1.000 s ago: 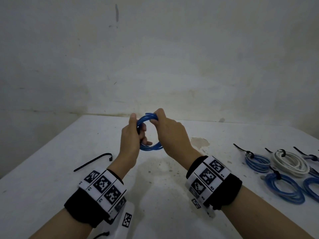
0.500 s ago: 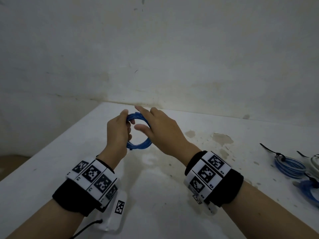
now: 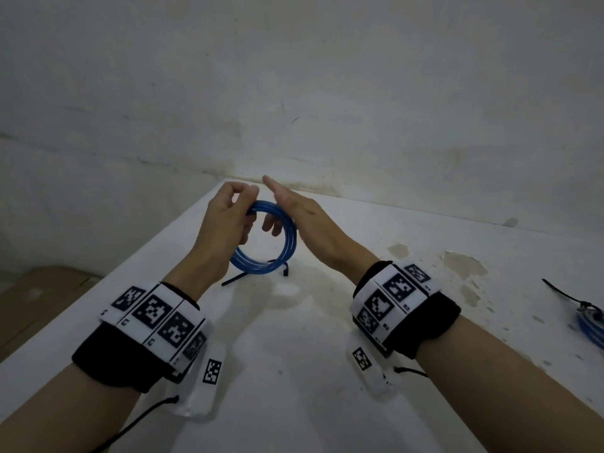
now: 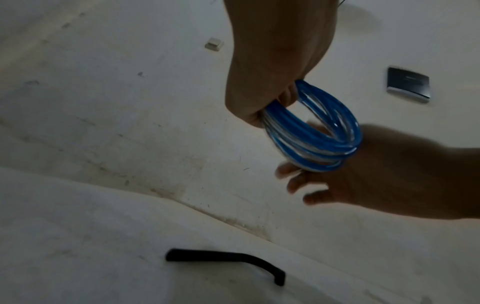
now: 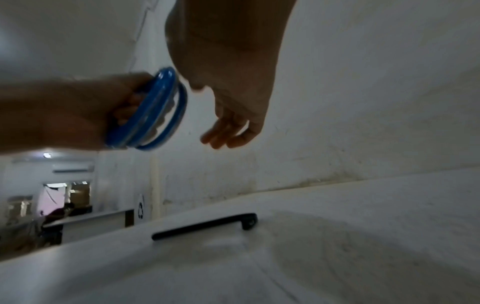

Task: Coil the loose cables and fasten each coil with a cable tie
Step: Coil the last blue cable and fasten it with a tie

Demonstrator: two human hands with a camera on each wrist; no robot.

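Observation:
A blue cable coil [image 3: 283, 238] [image 4: 318, 135] [image 5: 158, 111] hangs upright above the white table [image 3: 294, 371]. My left hand [image 3: 228, 223] [image 4: 275, 67] grips its left side with curled fingers. Just right of the coil my right hand [image 3: 294, 214] [image 5: 233, 115] is open, its fingers straight and apart from the cable in the right wrist view. A loose black cable tie [image 3: 258, 273] [image 4: 228, 261] [image 5: 205, 225] lies on the table under the coil.
A tied blue coil [image 3: 591, 325] with a black tie lies at the right edge of the table. The wall [image 3: 294, 93] stands right behind the table. The table's left edge drops to a brown floor [image 3: 32, 299].
My right hand has let go of the coil and opened beside it. Only the left hand holds the coil now. The head view has swung left, bringing the loose tie under the coil.

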